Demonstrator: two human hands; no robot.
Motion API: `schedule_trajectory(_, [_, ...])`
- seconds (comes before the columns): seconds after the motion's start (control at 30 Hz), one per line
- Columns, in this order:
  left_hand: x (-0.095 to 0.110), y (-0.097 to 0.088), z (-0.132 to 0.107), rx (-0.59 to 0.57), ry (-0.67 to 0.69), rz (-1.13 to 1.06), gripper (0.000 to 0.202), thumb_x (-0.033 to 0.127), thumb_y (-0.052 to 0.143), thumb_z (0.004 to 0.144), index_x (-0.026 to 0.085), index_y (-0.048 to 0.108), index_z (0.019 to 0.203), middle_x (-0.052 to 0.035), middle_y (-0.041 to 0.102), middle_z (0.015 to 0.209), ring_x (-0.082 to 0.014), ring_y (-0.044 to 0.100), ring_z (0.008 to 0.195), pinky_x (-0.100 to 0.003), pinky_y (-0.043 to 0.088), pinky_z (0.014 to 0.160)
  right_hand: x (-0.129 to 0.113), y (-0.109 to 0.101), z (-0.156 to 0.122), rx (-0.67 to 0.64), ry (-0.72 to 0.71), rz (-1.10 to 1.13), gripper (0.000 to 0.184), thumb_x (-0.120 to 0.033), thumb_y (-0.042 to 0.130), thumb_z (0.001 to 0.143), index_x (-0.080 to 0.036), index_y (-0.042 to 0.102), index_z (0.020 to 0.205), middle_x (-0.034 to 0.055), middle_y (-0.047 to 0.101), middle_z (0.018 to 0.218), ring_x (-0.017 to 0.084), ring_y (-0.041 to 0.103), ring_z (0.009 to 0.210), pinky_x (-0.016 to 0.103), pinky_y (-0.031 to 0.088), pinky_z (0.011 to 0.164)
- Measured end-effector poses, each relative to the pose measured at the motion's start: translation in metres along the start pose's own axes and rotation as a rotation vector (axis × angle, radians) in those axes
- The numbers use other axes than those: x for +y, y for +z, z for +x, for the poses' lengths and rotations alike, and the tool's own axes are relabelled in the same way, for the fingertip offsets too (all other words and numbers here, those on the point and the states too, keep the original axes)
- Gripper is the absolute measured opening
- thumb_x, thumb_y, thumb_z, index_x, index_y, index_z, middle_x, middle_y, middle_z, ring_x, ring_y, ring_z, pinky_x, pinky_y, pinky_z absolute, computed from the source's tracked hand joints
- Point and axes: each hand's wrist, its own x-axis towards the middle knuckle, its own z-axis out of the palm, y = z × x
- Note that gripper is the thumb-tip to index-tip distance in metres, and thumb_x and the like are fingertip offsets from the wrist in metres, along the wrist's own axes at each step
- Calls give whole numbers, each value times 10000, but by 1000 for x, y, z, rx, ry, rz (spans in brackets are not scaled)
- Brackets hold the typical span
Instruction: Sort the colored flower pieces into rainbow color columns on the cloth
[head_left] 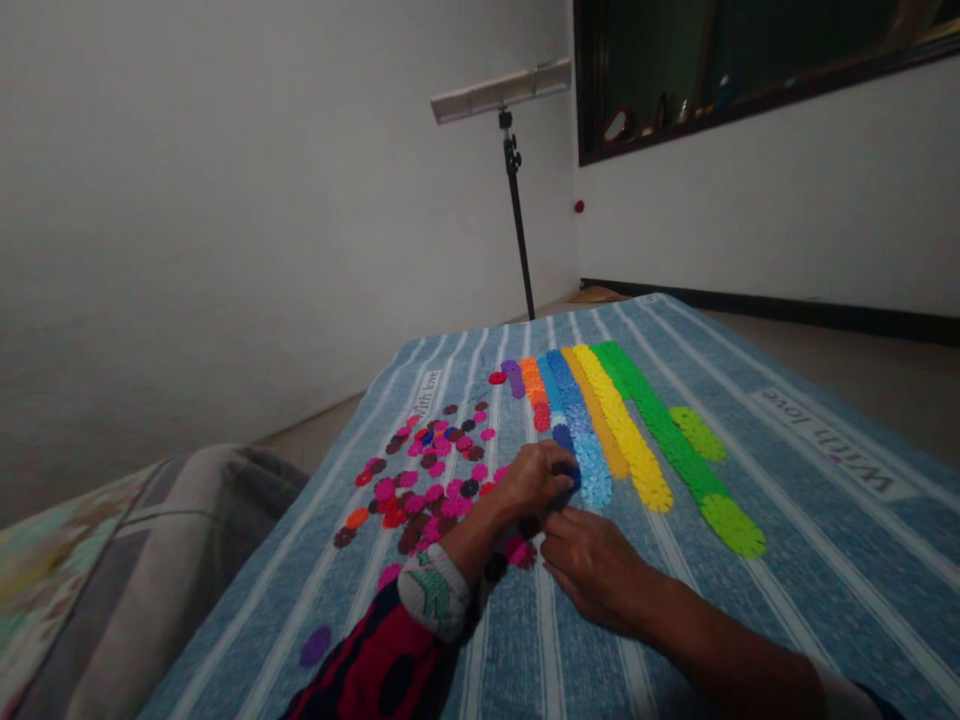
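My left hand (534, 482) reaches over the loose discs, fingers bent and pressed together at the near end of a row of dark blue notched plastic discs (562, 437). Whether a disc is between those fingertips I cannot make out. My right hand (596, 560) rests low on the cloth just nearer to me, its fingers curled in; anything in them is hidden. To the right lie overlapping rows: light blue discs (595, 470), yellow discs (630, 450) and green discs (660, 420). Scattered magenta discs (433, 494), with brown, red and black ones, spread to the left.
A blue striped cloth (720, 620) covers the surface. One purple disc (316, 647) lies apart at the near left. Draped fabric (217, 540) sits beside the left edge. Behind the far edge stands a black tripod (519, 220) with a flat panel, near white walls and a dark-framed window.
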Motion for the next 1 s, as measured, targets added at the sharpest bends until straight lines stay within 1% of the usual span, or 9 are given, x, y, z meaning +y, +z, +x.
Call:
schedule_trajectory(0.1, [-2, -2, -4, 41, -15, 6, 272, 144, 648, 689, 179, 742, 941, -33, 675, 892, -154, 612, 800, -249, 491, 751, -1, -1, 0, -8, 13, 4, 153, -121, 525, 903, -172, 634, 810, 56, 616, 865, 190, 539, 814, 307, 428, 713])
schedule_trajectory(0.17, [-4, -4, -8, 57, -42, 36, 231, 150, 649, 692, 177, 736, 904, -32, 675, 875, -160, 611, 811, -253, 486, 764, -2, -2, 1, -18, 22, 5, 147, -122, 536, 899, -172, 633, 800, 53, 617, 858, 191, 545, 807, 307, 430, 705])
schedule_trajectory(0.3, [-4, -1, -16, 18, -89, 67, 146, 160, 650, 703, 153, 722, 830, -29, 680, 824, -149, 599, 749, -239, 466, 706, -2, -2, -1, -21, 22, 19, 152, -106, 545, 888, -170, 626, 777, 53, 616, 851, 198, 554, 799, 317, 433, 697])
schedule_trajectory(0.5, [-1, 12, -23, 18, -47, 43, 149, 164, 644, 724, 152, 726, 848, -28, 693, 838, -136, 598, 734, -221, 455, 674, 2, 9, -9, 35, 17, 118, 197, -75, 482, 905, -180, 591, 778, 47, 599, 838, 189, 549, 782, 314, 419, 693])
schedule_trajectory(0.6, [-6, 6, -24, 39, -37, 62, 143, 179, 631, 746, 149, 728, 847, -34, 699, 843, -138, 606, 749, -220, 462, 690, 4, 15, -12, 77, -43, 141, 213, -66, 455, 910, -189, 579, 789, 44, 587, 817, 186, 545, 758, 310, 406, 672])
schedule_trajectory(0.73, [-28, -26, -27, 137, -138, 171, 181, 171, 580, 787, 148, 732, 883, -48, 715, 883, -150, 626, 798, -234, 475, 759, 6, 20, -15, 140, -89, 151, 231, -67, 434, 926, -202, 553, 780, 34, 569, 789, 178, 543, 728, 298, 394, 651])
schedule_trajectory(0.83, [-54, -62, -36, 228, -345, 355, 222, 114, 544, 783, 155, 736, 886, -62, 723, 920, -175, 645, 895, -250, 474, 829, 6, 23, -16, 155, -92, 159, 236, -66, 420, 928, -206, 539, 780, 37, 567, 791, 180, 550, 726, 296, 391, 640])
schedule_trajectory(0.93, [-80, -95, -48, 289, -542, 525, 271, 127, 507, 816, 176, 742, 941, -95, 719, 1011, -214, 643, 992, -283, 478, 858, 7, 24, -16, 159, -96, 162, 239, -63, 415, 926, -211, 525, 774, 35, 570, 787, 180, 556, 725, 295, 395, 640])
schedule_trajectory(1.0, [-93, -109, -56, 259, -598, 578, 350, 104, 500, 805, 211, 725, 1052, -95, 709, 1089, -223, 633, 1049, -286, 478, 863, 9, 24, -16, 150, -112, 156, 236, -63, 415, 928, -214, 526, 784, 32, 576, 792, 178, 564, 729, 291, 402, 642])
